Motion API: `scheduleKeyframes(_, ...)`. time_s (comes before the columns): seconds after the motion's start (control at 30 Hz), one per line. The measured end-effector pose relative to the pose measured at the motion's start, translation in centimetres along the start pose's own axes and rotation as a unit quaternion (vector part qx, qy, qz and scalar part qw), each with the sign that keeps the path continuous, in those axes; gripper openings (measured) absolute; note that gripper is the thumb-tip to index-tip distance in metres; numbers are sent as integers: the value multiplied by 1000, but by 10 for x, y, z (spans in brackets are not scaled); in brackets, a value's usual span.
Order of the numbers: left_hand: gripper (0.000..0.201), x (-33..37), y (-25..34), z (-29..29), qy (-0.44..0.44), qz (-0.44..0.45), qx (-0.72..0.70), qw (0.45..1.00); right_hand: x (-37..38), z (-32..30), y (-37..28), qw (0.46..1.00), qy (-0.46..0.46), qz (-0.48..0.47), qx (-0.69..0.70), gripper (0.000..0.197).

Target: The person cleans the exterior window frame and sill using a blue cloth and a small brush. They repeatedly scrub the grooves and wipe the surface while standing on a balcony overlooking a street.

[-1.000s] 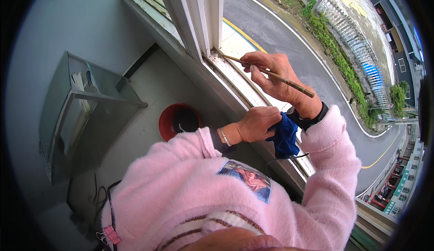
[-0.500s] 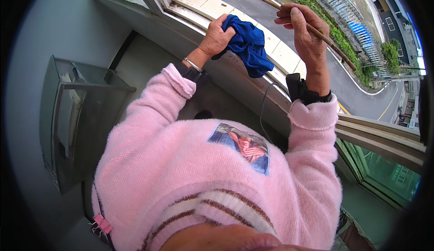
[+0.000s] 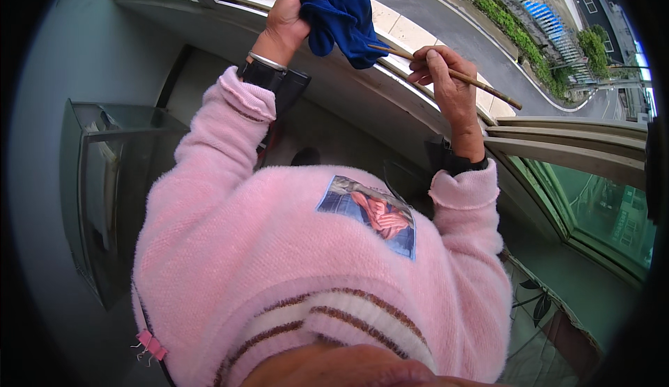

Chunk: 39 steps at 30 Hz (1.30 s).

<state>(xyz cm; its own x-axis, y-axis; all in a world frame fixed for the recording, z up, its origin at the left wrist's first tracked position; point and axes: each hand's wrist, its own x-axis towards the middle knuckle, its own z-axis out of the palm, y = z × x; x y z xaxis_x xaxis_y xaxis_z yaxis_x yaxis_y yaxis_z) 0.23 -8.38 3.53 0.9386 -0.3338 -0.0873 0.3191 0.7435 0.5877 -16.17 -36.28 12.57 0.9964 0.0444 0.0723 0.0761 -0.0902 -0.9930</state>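
Left grip (image 3: pixel 284 21) holds bunched blue cloth (image 3: pixel 341 12) — right grip (image 3: pixel 444 73) pinches thin brown stick (image 3: pixel 496 94), tip at cloth's edge.

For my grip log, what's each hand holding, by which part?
Left hand: blue cloth, by its left side. Right hand: thin stick, near its middle.

We see a crumpled blue cloth (image 3: pixel 341 14) hanging in folds at upper centre; our slim brown stick (image 3: pixel 489 90) slants down rightward, its thin tip overlapping the cloth.

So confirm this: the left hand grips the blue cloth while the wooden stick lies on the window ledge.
The wooden stick isn't lying there: the head view shows the right hand holding it. The left hand does grip the blue cloth.
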Motion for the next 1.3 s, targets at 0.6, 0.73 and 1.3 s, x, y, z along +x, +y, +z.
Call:
scheduleKeyframes(0.6, 43, -61, -140, 153, -184, -229, -279, 914, -103, -74, -14, 977, 160, -16, -137, 26)
scheduleKeyframes(0.73, 37, -63, -144, 143, 21, -136, -79, 987, -107, -77, -4, 978, 152, 28, -142, 26)
scheduleKeyframes(1.3, 12, -78, -45, 30, 107, 229, 444, 860, -39, -26, 41, 994, 30, 76, -77, 30)
